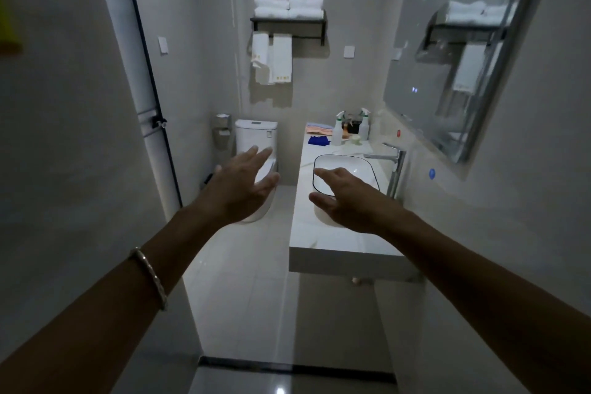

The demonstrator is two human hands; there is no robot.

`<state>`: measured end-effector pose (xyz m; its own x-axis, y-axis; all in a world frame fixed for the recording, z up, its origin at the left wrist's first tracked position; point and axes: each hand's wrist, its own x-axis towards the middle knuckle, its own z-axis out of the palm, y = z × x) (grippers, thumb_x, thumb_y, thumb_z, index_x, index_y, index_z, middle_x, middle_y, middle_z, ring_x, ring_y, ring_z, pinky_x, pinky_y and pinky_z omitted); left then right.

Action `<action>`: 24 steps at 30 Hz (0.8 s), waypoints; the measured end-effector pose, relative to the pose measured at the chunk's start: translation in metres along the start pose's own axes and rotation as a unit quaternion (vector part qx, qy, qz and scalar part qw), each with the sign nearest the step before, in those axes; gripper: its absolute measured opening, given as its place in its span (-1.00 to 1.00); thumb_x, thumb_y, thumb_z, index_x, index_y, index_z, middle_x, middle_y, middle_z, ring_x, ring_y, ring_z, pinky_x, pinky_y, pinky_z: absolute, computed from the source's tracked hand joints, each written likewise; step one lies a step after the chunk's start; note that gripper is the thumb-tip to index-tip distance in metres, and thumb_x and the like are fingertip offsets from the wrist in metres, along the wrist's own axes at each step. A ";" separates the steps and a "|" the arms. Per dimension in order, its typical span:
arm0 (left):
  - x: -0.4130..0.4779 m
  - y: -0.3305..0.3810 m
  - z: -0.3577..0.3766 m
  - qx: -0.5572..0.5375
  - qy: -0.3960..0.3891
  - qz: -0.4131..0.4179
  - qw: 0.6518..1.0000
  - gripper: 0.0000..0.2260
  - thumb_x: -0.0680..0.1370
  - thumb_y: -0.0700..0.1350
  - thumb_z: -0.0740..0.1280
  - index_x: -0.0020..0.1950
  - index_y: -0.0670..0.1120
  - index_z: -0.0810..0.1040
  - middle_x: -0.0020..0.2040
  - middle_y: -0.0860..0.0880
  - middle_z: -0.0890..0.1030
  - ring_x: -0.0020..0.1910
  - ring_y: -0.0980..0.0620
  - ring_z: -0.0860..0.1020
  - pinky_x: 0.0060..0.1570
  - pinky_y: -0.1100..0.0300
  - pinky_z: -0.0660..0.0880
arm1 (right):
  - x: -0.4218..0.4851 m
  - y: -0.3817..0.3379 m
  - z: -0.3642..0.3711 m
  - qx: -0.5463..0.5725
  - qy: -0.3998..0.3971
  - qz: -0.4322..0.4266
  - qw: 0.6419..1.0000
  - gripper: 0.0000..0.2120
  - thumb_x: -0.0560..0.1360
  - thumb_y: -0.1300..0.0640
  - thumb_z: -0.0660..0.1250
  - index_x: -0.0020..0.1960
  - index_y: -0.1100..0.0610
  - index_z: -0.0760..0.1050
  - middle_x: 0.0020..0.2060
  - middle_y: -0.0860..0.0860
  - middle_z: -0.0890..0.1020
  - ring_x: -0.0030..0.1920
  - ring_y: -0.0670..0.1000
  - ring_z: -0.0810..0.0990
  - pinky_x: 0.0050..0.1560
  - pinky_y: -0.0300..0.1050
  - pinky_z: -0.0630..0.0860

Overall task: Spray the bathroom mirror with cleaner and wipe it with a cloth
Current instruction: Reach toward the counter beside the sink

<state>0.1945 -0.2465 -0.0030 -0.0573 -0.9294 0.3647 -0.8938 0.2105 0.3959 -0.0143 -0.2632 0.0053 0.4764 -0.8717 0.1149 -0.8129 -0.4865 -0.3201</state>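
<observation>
The bathroom mirror (447, 51) hangs on the right wall above the counter (339, 246). Two clear spray bottles stand at the counter's far end, one (337, 129) to the left and one (364, 126) to the right. A blue cloth (319, 140) lies flat beside them, in front of a folded stack of pink and orange cloths (318, 128). My left hand (243, 184) stretches forward with fingers spread, holding nothing, in front of the toilet. My right hand (343, 198) reaches out over the near side of the sink, fingers straight and empty.
A white basin (364, 166) with a tall chrome tap (395, 166) sits in the counter. A toilet (256, 134) stands at the far wall, with a towel rack (287, 22) above. A glass door edge (150, 96) runs along the left. A floor threshold strip (287, 368) crosses near me.
</observation>
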 end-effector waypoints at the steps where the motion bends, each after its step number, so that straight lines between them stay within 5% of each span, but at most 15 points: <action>1: 0.009 -0.008 0.003 0.001 -0.002 -0.003 1.000 -0.47 0.60 0.08 0.16 0.53 -0.01 0.11 0.53 -0.07 0.15 0.51 -0.07 0.09 0.40 -0.24 0.13 | 0.013 0.002 0.003 0.003 -0.001 0.003 1.000 -0.44 0.60 -0.11 0.15 0.52 0.02 0.09 0.48 0.08 0.22 0.39 0.08 0.33 0.32 0.01 0.34; 4: 0.040 -0.029 0.015 0.007 -0.013 -0.012 1.000 -0.47 0.60 0.08 0.16 0.53 0.01 0.10 0.53 -0.06 0.13 0.51 -0.08 0.09 0.40 -0.23 0.13 | 0.053 0.011 0.012 0.011 -0.008 0.004 1.000 -0.44 0.60 -0.12 0.15 0.53 0.00 0.08 0.49 0.08 0.21 0.42 0.09 0.30 0.37 0.10 0.31; 12: 0.146 -0.095 0.050 0.036 -0.021 -0.036 0.998 -0.48 0.61 0.09 0.14 0.53 0.05 0.07 0.54 -0.05 0.11 0.52 -0.04 0.06 0.42 -0.21 0.09 | 0.195 0.053 0.034 0.041 -0.001 -0.028 0.999 -0.45 0.61 -0.08 0.15 0.53 0.02 0.09 0.46 0.07 0.25 0.38 0.07 0.34 0.28 -0.06 0.34; 24: 0.291 -0.196 0.050 0.062 -0.006 -0.135 0.989 -0.49 0.62 0.09 0.12 0.54 0.06 0.06 0.55 -0.03 0.08 0.52 0.01 0.05 0.46 -0.07 0.05 | 0.419 0.070 0.060 0.071 -0.048 -0.106 0.991 -0.45 0.60 -0.11 0.14 0.53 0.00 0.09 0.48 0.08 0.21 0.41 0.13 0.30 0.33 0.07 0.35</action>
<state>0.3305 -0.5733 -0.0166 0.1856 -0.9506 0.2488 -0.9250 -0.0836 0.3707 0.1484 -0.6594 -0.0252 0.6659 -0.7385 0.1063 -0.6396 -0.6384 -0.4283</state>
